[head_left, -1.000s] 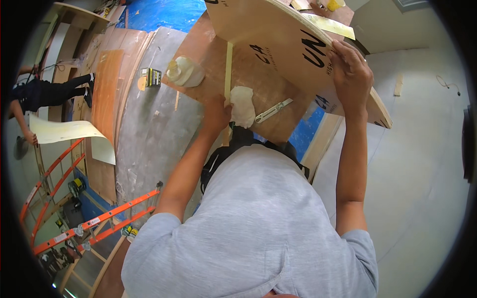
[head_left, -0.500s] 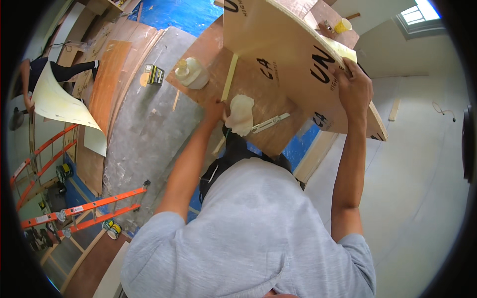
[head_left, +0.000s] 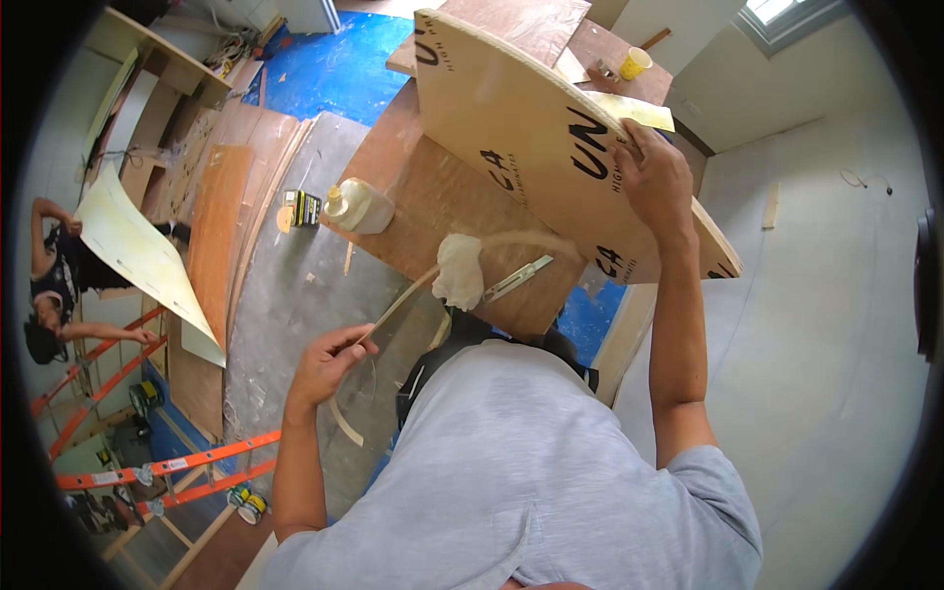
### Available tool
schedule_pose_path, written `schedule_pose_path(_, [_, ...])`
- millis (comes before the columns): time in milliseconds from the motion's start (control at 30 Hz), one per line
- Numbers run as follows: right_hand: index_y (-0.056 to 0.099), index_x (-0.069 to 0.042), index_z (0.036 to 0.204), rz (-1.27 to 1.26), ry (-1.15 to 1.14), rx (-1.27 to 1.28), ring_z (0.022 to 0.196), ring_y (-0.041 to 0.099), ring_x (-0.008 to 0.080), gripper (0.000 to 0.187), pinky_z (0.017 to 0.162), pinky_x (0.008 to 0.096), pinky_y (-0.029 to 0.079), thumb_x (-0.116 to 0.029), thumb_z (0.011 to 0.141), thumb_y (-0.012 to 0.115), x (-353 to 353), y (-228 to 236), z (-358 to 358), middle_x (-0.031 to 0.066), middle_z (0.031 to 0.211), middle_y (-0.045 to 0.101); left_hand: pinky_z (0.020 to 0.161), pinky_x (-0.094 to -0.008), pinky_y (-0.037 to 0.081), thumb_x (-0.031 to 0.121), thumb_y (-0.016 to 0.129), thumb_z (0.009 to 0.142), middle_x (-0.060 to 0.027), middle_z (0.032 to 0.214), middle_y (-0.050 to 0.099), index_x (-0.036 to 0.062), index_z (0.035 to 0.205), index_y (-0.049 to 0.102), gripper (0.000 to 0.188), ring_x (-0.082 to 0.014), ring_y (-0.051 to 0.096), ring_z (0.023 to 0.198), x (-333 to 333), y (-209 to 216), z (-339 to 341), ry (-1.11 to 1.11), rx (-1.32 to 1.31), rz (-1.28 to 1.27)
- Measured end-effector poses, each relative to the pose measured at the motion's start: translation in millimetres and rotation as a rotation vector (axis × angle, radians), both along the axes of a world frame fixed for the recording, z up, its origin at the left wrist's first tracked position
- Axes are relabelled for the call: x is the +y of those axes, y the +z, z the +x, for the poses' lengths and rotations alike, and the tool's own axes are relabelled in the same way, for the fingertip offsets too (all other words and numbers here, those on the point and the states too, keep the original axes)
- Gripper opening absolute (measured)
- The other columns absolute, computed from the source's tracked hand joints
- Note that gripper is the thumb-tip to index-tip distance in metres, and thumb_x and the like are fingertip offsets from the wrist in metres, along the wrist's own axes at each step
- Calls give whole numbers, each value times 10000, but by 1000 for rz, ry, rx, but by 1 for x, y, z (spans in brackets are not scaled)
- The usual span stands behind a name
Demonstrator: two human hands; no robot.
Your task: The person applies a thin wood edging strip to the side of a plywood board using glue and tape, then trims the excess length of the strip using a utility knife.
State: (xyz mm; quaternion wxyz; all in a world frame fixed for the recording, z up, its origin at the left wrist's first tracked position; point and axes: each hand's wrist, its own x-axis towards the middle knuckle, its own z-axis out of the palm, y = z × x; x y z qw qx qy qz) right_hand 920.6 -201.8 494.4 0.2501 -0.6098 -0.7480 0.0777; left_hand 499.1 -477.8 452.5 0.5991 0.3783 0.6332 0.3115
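Fingers of the left hand (head_left: 324, 364) pinch a thin pale strip (head_left: 393, 315) low and near the body, the elbow bent; half a second ago that hand was up at the board's lower edge. Farther off, the right arm reaches up, its hand (head_left: 654, 182) gripping the edge of the tilted curved plywood board (head_left: 521, 108), as before. Beyond lie a crumpled white rag (head_left: 457, 270) and a glue jug (head_left: 359, 206) on the brown worktable (head_left: 433, 197).

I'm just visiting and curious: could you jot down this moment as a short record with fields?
Left hand: pinching a thin pale strip, pulled away from the board
Right hand: gripping the upper edge of a curved plywood board, held tilted
Workbench: white jug, crumpled rag, metal tool
Background: another person holding a pale sheet
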Motion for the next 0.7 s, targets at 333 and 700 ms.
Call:
schedule_pose_path(333, [731, 6, 1202, -245, 480, 839, 1154, 651, 199, 554, 1056, 353, 470, -471, 1118, 462, -10, 11, 34, 97, 1170, 748, 630, -329, 464, 235, 821, 862, -65, 812, 676, 22, 1079, 765, 310, -183, 630, 731, 204, 173, 64, -771, 407, 1037])
schedule_pose_path(700, [718, -26, 1113, -366, 461, 977, 840, 580, 73, 338, 764, 259, 459, -345, 1076, 613, -31, 14, 43, -16, 877, 658, 714, -351, 506, 184, 836, 798, -74, 834, 702, -2, 1033, 744, 313, -169, 634, 770, 321, 153, 227, -1148, 354, 927])
